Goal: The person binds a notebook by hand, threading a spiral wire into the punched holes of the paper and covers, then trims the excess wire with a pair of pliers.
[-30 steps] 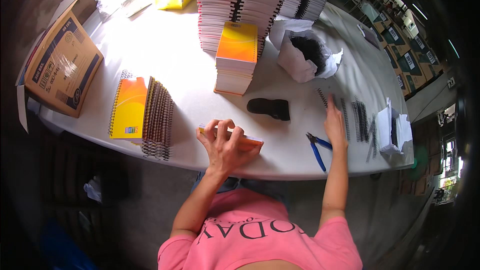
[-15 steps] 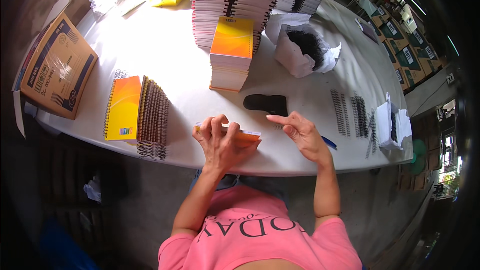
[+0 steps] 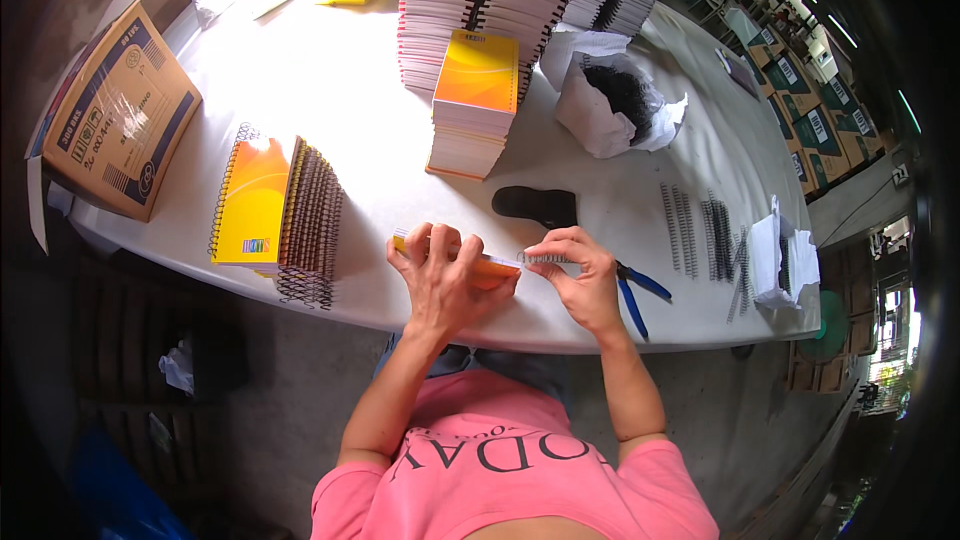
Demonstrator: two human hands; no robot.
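My left hand point(image 3: 440, 275) is closed around a small orange-covered notebook point(image 3: 495, 270), held on its edge near the front of the table. Between the thumb and fingers of my right hand point(image 3: 588, 285) is a dark wire spiral coil point(image 3: 548, 258). The coil's left end meets the right end of the notebook; whether it passes through the holes I cannot tell. Just right of that hand lie blue-handled pliers point(image 3: 640, 295), their jaws partly hidden by the hand. A black flat pad point(image 3: 535, 205) lies beyond my hands.
Finished spiral notebooks point(image 3: 250, 205) are stacked at the left, beside a cardboard box point(image 3: 120, 120). Unbound orange notebooks point(image 3: 475, 90) stand in front of tall bound stacks point(image 3: 480, 0). Loose coils point(image 3: 715, 230), a white packet point(image 3: 785, 260) and a paper bundle of coils point(image 3: 615, 105) are on the right.
My right hand has moved left and down to the notebook's end, its pointing finger now pinched with the thumb on the coil. The pliers have come into fuller view. The left hand keeps its hold.
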